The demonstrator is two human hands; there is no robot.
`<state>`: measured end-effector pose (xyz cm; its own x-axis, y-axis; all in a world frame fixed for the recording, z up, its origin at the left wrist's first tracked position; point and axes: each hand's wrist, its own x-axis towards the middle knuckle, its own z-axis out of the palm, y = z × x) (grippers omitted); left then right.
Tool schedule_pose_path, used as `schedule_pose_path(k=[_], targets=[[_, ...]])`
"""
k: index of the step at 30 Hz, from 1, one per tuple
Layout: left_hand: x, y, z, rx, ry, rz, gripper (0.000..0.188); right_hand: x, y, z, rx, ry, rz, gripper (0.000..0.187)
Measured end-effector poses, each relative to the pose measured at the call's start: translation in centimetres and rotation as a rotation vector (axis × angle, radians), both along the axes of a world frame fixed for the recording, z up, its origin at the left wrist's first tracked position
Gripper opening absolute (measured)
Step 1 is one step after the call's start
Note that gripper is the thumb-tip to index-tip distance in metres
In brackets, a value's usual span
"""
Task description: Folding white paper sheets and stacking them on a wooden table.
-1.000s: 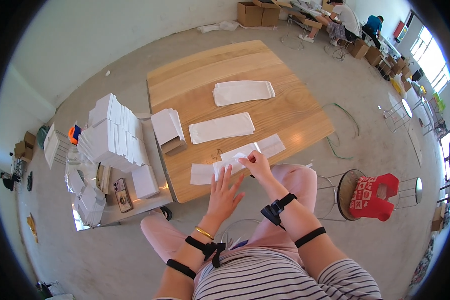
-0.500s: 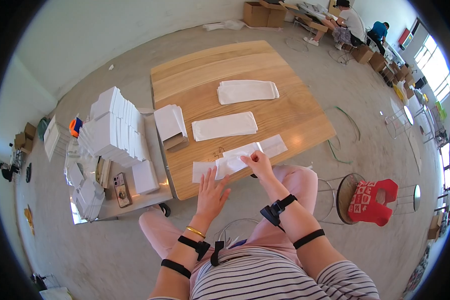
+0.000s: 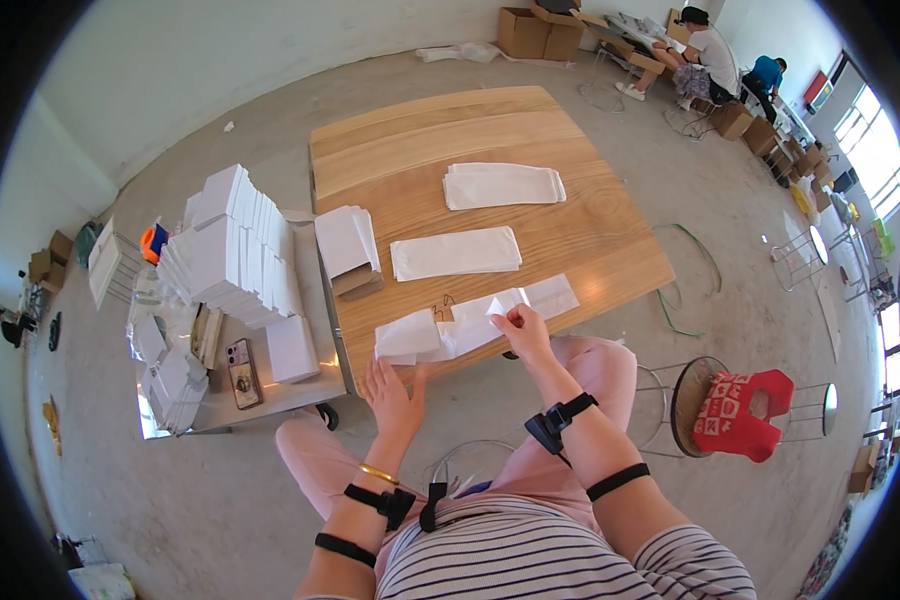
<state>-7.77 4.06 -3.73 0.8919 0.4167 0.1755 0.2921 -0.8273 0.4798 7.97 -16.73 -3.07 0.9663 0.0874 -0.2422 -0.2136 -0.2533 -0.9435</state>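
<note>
A long strip of thin white paper (image 3: 550, 294) lies along the table's near edge, with a folded white piece (image 3: 407, 338) on its left end. My left hand (image 3: 393, 402) rests at the near edge of that folded piece, its fingers stretched out and the thumb apart. Over the strip's middle, my right hand (image 3: 526, 334) pinches a small raised white corner, apparently of thin paper; its fingers partly hide it. Farther back lie two flat stacks of white sheets, a nearer stack (image 3: 456, 254) and a farther stack (image 3: 504, 187).
A white box (image 3: 347, 240) with a brown open end lies on the wooden table (image 3: 420, 130). To the left, a metal cart (image 3: 270, 398) carries piled white boxes (image 3: 220, 250) and a phone (image 3: 243, 374). A red bag (image 3: 735, 415) sits on a stool at right. Two people work far off.
My left hand has moved left, and a white piece now lies folded over the strip's left end. My right hand has shifted slightly right, still pinching.
</note>
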Motion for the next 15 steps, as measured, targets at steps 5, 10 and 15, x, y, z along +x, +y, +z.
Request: schedule_pose_path(k=[5,10,15], targets=[[-1.0,-0.5,5.4,-0.077,0.348,-0.227,0.060,-0.4,-2.3,-0.3,-0.349,-0.217,0.030,0.027],[1.5,-0.8,1.8,0.076,0.058,-0.550,0.064,-0.1,-2.7,-1.0,-0.458,-0.195,0.078,0.026],[3.1,-2.3,0.6,0.241,0.162,-0.548,0.071,1.2,-3.2,-1.4,-0.536,-0.170,0.088,0.023]])
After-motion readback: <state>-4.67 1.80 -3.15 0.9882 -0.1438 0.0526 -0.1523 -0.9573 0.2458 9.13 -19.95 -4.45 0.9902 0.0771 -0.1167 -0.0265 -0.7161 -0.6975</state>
